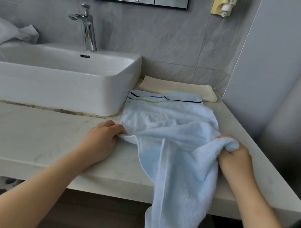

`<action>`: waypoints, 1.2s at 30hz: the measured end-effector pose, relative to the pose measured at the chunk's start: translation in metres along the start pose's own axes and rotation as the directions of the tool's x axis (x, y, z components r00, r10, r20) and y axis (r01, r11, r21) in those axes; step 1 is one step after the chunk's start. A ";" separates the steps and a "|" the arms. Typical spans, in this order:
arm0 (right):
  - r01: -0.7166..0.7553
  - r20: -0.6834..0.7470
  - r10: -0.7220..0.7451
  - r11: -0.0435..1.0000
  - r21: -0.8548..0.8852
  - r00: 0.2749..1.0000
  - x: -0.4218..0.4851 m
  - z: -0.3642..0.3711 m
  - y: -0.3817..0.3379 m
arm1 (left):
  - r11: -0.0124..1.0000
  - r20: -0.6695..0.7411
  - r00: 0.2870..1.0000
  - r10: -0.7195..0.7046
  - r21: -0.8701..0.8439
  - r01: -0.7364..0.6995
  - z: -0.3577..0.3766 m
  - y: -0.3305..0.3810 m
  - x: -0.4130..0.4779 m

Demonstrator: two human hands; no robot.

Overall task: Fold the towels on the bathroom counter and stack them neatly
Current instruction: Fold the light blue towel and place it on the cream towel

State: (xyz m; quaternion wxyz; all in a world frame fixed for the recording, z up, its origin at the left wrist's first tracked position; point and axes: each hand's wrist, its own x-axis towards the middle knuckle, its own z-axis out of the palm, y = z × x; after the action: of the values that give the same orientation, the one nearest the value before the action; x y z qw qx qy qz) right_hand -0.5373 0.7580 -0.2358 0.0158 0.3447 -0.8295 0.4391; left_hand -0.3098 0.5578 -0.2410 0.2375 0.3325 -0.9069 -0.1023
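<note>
A light blue towel with thin dark and green stripes at its far end lies on the marble counter, right of the sink. Its near part hangs over the counter's front edge. My left hand pinches the towel's left edge on the counter. My right hand grips a bunched fold at the towel's right side. A folded cream towel lies flat behind the blue one, against the wall.
A white basin with a chrome tap fills the left half of the counter. A crumpled white towel sits behind the basin at far left. A grey wall closes off the right end.
</note>
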 end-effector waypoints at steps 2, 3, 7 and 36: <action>-0.024 -0.026 0.024 0.999 0.027 0.999 0.000 -0.002 0.006 | 0.999 -0.038 0.998 -0.043 -0.006 0.043 0.000 -0.004 0.003; -0.051 -0.022 0.055 0.990 0.128 0.998 -0.002 -0.005 0.004 | 0.999 -0.083 0.996 -0.042 -0.014 0.041 0.001 -0.003 0.004; -0.032 0.151 -0.038 0.900 0.434 0.988 -0.017 -0.007 -0.010 | 0.929 -0.093 0.926 0.367 -0.009 -0.370 0.002 0.005 -0.002; 0.043 0.105 -0.059 0.988 0.146 0.993 -0.009 0.004 -0.001 | 0.557 0.103 0.554 0.826 -0.003 -0.830 -0.004 0.009 -0.037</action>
State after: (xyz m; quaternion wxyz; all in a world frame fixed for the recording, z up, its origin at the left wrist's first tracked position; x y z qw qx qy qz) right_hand -0.5289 0.7594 -0.2409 -0.0432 0.3897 -0.7862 0.4776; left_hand -0.2880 0.5889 -0.2479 0.2078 -0.1324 -0.9688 0.0271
